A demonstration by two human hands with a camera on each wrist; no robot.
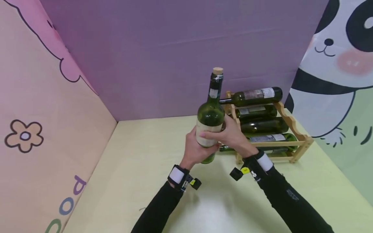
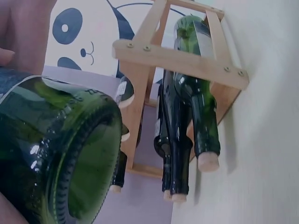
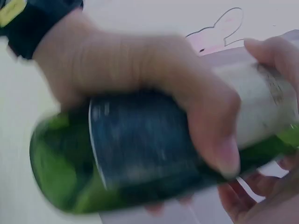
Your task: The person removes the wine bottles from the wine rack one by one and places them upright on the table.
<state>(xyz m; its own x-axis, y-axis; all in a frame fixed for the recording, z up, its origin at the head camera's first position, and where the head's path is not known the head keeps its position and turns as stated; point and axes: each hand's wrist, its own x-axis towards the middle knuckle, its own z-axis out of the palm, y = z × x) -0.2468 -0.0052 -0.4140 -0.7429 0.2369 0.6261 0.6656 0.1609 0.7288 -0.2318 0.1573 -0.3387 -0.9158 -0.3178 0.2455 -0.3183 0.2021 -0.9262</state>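
Observation:
Both hands hold a green glass wine bottle above the table, nearly upright with its neck leaning slightly right. A cork tops the neck, and a cream label wraps the body. My left hand grips the lower part; in the right wrist view its thumb lies across a dark blue label. Higher up, my right hand curls round the body from the right, thumb over the cream label. The left wrist view shows the bottle's hollow base close up.
Right of the held bottle, a wooden wine rack stands on the pale table. Several corked green bottles lie in it, one bottle along the top. A purple wall rises behind; printed panels flank both sides.

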